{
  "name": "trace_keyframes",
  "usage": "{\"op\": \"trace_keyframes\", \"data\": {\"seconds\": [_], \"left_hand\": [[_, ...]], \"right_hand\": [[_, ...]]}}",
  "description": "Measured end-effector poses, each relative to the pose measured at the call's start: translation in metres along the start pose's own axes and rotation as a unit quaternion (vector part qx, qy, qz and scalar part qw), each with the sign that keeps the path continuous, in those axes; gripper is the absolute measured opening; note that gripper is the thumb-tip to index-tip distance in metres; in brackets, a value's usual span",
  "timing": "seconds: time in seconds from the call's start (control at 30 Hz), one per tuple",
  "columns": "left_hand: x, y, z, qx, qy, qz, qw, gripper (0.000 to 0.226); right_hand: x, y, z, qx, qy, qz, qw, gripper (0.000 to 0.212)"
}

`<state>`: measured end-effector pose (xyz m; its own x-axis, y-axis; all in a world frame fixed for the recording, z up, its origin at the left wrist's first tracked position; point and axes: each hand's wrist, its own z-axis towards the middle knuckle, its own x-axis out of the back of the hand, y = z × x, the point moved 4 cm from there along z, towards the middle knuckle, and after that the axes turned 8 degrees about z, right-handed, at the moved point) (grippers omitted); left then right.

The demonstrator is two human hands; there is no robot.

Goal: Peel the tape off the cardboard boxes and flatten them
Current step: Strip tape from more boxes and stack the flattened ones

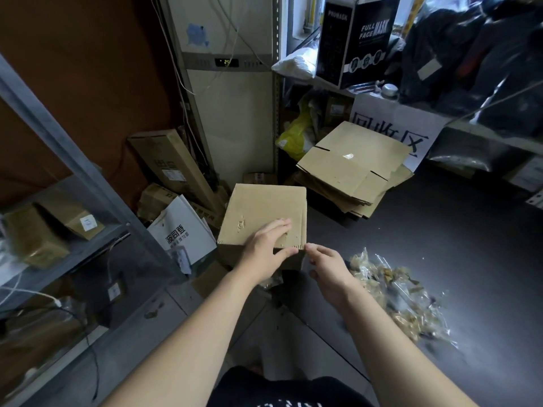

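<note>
Two grips I'm running: left grip (266,248) is clamping the cardboard box (261,207), right grip (329,267) is hovering just beside, fingers loose.

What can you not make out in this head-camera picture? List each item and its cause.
1. Head view: underside of the cardboard box, hidden by the box itself.
2. Head view: whether the right hand pinches tape at the box corner, too small.
3. Head view: lower left of the sign, covered by the flattened boxes.
</note>
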<state>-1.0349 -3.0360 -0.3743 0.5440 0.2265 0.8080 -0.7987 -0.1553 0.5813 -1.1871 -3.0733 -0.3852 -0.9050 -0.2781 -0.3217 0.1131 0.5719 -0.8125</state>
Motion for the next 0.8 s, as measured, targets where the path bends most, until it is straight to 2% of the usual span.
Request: {"op": "trace_keyframes", "data": {"seconds": [0.17, 0.27, 0.4, 0.53, 0.7, 0.8], "left_hand": [[-0.004, 0.011, -0.004, 0.015, -0.011, -0.008, 1.0, 0.064], [-0.009, 0.012, -0.012, 0.024, -0.008, -0.012, 1.0, 0.065], [-0.014, 0.012, -0.016, 0.029, 0.014, -0.011, 0.999, 0.065], [-0.015, 0.015, -0.019, 0.033, 0.01, -0.012, 0.999, 0.065], [-0.015, 0.019, -0.021, 0.049, 0.025, -0.013, 0.998, 0.063], [-0.015, 0.019, -0.022, 0.053, 0.03, -0.008, 0.998, 0.064]], "right_hand": [[0.017, 0.003, -0.002, 0.084, 0.059, -0.108, 0.989, 0.023], [0.025, 0.005, -0.007, 0.068, 0.074, -0.08, 0.992, 0.014], [0.023, -0.005, -0.008, 0.037, 0.065, -0.108, 0.991, 0.017], [0.018, -0.003, -0.005, 0.003, 0.048, -0.049, 0.998, 0.013], [0.015, -0.008, -0.007, 0.062, 0.049, -0.054, 0.995, 0.031], [0.025, -0.007, -0.002, 0.048, 0.079, -0.082, 0.992, 0.023]]}}
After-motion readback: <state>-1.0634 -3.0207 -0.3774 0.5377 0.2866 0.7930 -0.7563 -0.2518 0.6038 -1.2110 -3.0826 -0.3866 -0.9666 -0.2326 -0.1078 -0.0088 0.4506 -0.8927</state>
